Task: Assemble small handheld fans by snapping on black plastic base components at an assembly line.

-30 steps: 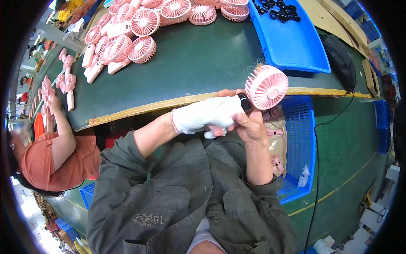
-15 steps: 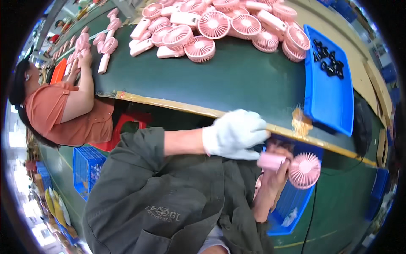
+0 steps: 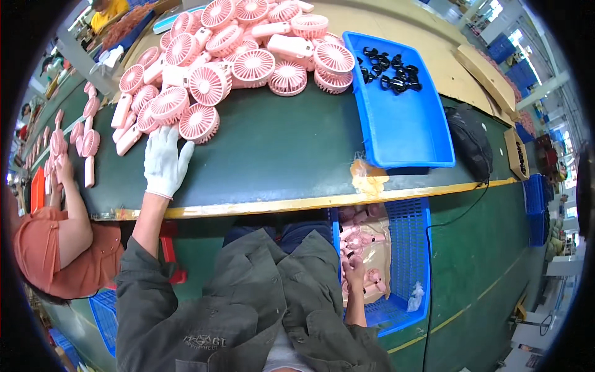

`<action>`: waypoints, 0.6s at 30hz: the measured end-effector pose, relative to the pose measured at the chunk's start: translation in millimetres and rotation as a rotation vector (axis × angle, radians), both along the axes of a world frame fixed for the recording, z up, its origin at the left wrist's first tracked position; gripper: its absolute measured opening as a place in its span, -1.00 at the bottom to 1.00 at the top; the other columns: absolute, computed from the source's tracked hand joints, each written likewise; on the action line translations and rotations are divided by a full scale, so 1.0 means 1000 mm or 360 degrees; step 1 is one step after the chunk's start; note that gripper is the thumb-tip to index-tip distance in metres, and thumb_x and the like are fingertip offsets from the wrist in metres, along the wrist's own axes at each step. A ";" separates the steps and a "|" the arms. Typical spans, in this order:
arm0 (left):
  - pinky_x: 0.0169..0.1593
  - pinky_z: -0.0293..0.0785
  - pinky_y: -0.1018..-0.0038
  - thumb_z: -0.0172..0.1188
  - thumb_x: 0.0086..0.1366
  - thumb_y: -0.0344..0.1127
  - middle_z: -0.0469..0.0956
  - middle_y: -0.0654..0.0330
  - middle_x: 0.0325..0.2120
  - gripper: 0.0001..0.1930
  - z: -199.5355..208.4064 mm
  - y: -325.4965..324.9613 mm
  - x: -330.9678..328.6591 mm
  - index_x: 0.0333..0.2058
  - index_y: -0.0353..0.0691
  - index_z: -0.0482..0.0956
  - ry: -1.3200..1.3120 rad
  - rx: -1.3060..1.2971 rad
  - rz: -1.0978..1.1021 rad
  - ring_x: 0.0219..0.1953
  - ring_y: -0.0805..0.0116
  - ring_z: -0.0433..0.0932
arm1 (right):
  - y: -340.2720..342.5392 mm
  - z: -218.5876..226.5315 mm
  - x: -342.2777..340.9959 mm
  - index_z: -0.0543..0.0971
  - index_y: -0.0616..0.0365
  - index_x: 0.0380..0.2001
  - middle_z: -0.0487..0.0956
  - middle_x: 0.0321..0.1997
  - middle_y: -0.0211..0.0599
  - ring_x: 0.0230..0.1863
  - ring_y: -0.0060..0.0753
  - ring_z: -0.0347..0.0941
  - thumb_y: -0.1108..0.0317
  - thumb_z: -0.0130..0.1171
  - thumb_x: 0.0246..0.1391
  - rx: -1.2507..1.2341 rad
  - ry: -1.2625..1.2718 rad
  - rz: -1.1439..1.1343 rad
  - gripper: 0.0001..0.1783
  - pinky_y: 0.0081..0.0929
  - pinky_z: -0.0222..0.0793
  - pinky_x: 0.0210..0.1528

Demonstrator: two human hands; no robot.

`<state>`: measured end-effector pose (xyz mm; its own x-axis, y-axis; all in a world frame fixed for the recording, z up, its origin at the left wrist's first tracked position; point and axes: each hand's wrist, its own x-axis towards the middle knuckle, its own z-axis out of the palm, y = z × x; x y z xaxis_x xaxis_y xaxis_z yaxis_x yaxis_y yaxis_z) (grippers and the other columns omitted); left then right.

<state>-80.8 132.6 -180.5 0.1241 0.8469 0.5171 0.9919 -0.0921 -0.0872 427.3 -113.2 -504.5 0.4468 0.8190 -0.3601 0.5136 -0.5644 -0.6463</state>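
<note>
My left hand (image 3: 166,162), in a white knit glove, lies at the near edge of a pile of pink handheld fans. Its fingers are stretched out and the thumb stands apart. The fingertips meet a round fan head (image 3: 199,123) and the fans beside it; nothing is gripped. Below the table edge, my bare right hand (image 3: 354,271) is down in a blue crate (image 3: 406,317) among several pink fans (image 3: 374,285). Its fingers are small and partly lost against the fans, so whether it holds one is unclear.
A blue tray (image 3: 406,133) with small black parts (image 3: 396,77) stands on the green table (image 3: 279,161). Right of it lie a black bag (image 3: 469,142) and a cable (image 3: 455,222). A co-worker in an orange top (image 3: 74,248) handles fans at the left.
My left hand has moved left and away from me to the fan pile. My right hand has lowered into the crate; the fan it held is no longer distinct. The view has turned.
</note>
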 end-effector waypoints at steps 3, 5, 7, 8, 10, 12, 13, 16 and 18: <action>0.01 0.35 0.16 0.17 0.22 -0.05 0.51 -0.01 -0.30 -0.62 -0.013 0.015 -0.016 -0.22 -0.28 0.50 0.0026 -0.0076 0.0056 -0.16 0.02 0.45 | 0.093 0.156 -0.061 0.56 0.34 -0.37 0.53 -0.47 -0.30 -0.48 -0.55 0.41 0.42 0.21 0.06 0.0513 0.0595 0.0243 -0.84 -0.57 0.31 -0.44; -0.07 0.39 0.17 0.17 0.22 -0.04 0.51 0.00 -0.34 -0.65 -0.010 0.023 -0.013 -0.25 -0.25 0.50 -0.0082 -0.0147 0.0025 -0.22 0.03 0.48 | 0.136 0.262 -0.096 0.58 0.31 -0.38 0.53 -0.47 -0.26 -0.45 -0.54 0.40 0.50 0.17 0.05 0.0969 0.0453 0.0459 -0.91 -0.58 0.29 -0.40; -0.27 0.46 0.19 0.15 0.23 -0.01 0.52 0.05 -0.44 -0.69 -0.007 0.028 -0.007 -0.34 -0.17 0.52 -0.0331 -0.0200 -0.0032 -0.36 0.04 0.54 | 0.185 0.325 -0.110 0.56 0.31 -0.44 0.52 -0.49 -0.29 -0.50 -0.57 0.38 0.55 0.18 0.03 0.1452 0.0127 0.0619 -0.97 -0.59 0.28 -0.48; -0.25 0.47 0.19 0.14 0.22 0.01 0.52 0.05 -0.43 -0.67 -0.004 0.030 -0.001 -0.38 -0.18 0.51 -0.0325 -0.0322 0.0083 -0.34 0.04 0.54 | 0.216 0.342 -0.117 0.56 0.31 -0.44 0.53 -0.48 -0.29 -0.52 -0.54 0.40 0.55 0.21 0.02 0.1658 0.0061 0.0555 -0.96 -0.58 0.31 -0.51; -0.24 0.49 0.19 0.16 0.19 0.03 0.52 0.04 -0.43 -0.64 0.003 0.021 0.011 -0.39 -0.19 0.52 -0.0338 -0.0438 0.0055 -0.29 0.03 0.55 | 0.283 0.371 -0.122 0.57 0.28 -0.43 0.56 -0.46 -0.22 -0.49 -0.42 0.47 0.52 0.20 0.05 0.1779 -0.0060 0.0519 -0.96 -0.51 0.37 -0.50; -0.26 0.49 0.20 0.24 0.10 0.14 0.51 0.03 -0.44 -0.57 0.014 0.006 0.030 -0.53 -0.17 0.55 -0.0362 -0.0491 -0.0135 -0.30 0.06 0.55 | 0.355 0.380 -0.111 0.61 0.26 -0.39 0.60 -0.38 -0.09 -0.39 -0.18 0.53 0.36 0.22 0.07 0.1811 -0.0370 0.0597 -0.84 -0.33 0.43 -0.31; -0.31 0.47 0.20 0.28 0.03 0.18 0.49 0.05 -0.49 -0.53 0.020 -0.001 0.039 -0.54 -0.17 0.56 -0.0322 -0.0463 -0.0259 -0.35 0.06 0.52 | 0.393 0.373 -0.099 0.62 0.27 -0.33 0.63 -0.37 -0.11 -0.36 -0.21 0.55 0.21 0.26 0.09 0.1790 -0.0700 0.0639 -0.72 -0.36 0.43 -0.27; -0.41 0.44 0.19 0.34 -0.04 0.13 0.45 0.11 -0.54 -0.58 0.027 -0.010 0.061 -0.57 -0.13 0.53 -0.0535 -0.0224 -0.0844 -0.45 0.06 0.50 | 0.463 0.350 -0.054 0.61 0.29 -0.19 0.59 -0.14 0.08 -0.09 0.07 0.52 0.22 0.22 0.08 0.1463 -0.1158 0.0934 -0.65 -0.16 0.41 0.01; -0.42 0.44 0.16 0.37 -0.10 0.09 0.46 0.13 -0.53 -0.58 0.022 -0.019 0.075 -0.53 -0.15 0.54 -0.0511 -0.0435 -0.0957 -0.43 0.07 0.52 | 0.489 0.331 -0.033 0.60 0.28 -0.20 0.60 -0.19 0.09 -0.08 0.12 0.51 0.27 0.17 0.07 0.1217 -0.1318 0.0999 -0.69 -0.08 0.40 -0.02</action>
